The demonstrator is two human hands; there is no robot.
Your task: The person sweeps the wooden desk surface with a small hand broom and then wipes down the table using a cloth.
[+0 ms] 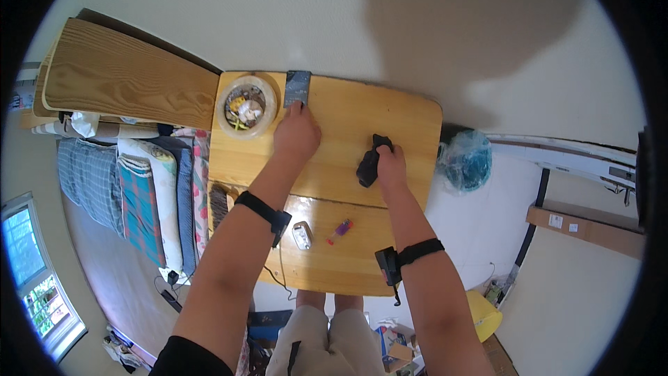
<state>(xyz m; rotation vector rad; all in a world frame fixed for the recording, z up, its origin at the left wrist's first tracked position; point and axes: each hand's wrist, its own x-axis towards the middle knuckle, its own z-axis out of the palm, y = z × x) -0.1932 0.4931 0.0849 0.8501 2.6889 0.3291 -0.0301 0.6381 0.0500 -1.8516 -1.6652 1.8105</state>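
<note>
My left hand (297, 133) reaches to the back of the wooden table (344, 115). Its fingertips touch the near edge of a flat dark grey packet (297, 86) lying by the wall. Whether they grip it is hidden behind the hand. A bunched black cloth (369, 166) is in my right hand (392, 169), over the table's right half. Left of the packet is a round pale bowl (272, 107) with mixed scraps inside. Nearer me lie a small silvery-white object (301, 235) and a purple lighter-like item (343, 227) with red ends.
A brush (219, 203) lies at the table's left edge, beside my forearm. Wooden boards (130, 73) and folded bedding (138, 193) are to the left. A teal bin (469, 162) lined with plastic stands right of the table. Thin cables (282, 282) hang over the front edge.
</note>
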